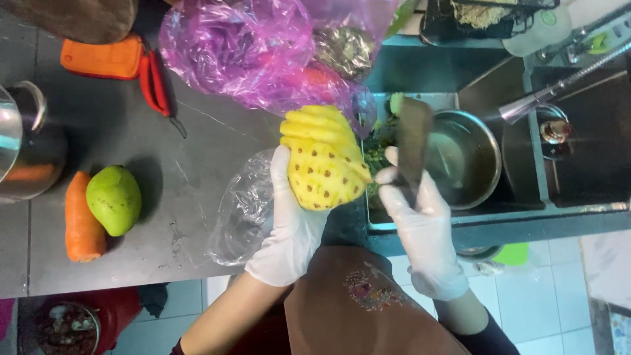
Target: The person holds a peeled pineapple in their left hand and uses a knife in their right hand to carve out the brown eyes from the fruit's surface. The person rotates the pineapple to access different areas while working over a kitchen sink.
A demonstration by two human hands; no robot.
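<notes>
Pineapple (323,163), peeled and yellow with rows of brown eyes and spiral grooves cut in its upper part, is held up over the edge of the grey counter (197,164), just beside the sink. It is gripped from below and behind by the left hand (289,223), which is gloved in white; the fingers are wrapped closed around the fruit's lower left side. The right hand (420,230), also in a white glove, is closed around the handle of a knife (413,141), whose broad dark blade is raised upright just to the right of the pineapple, its lower edge close to the fruit's side; whether the blade touches the fruit cannot be told.

A clear plastic bag (240,210) is spread on the counter under and left of the left hand. Behind the fruit a crumpled purple plastic bag (263,52) is seen, with produce showing dimly through it. To the right, a round metal bowl (470,158) sits in the sink basin (519,164), with green scraps lying beside it, and a tap spout (545,95) reaches in from the right.

Farther left on the counter, a green mango (114,199) is laid touching an orange carrot (82,220). A steel pot (26,141) stands at the left edge, and an orange-handled tool (154,82) lies near the top.
</notes>
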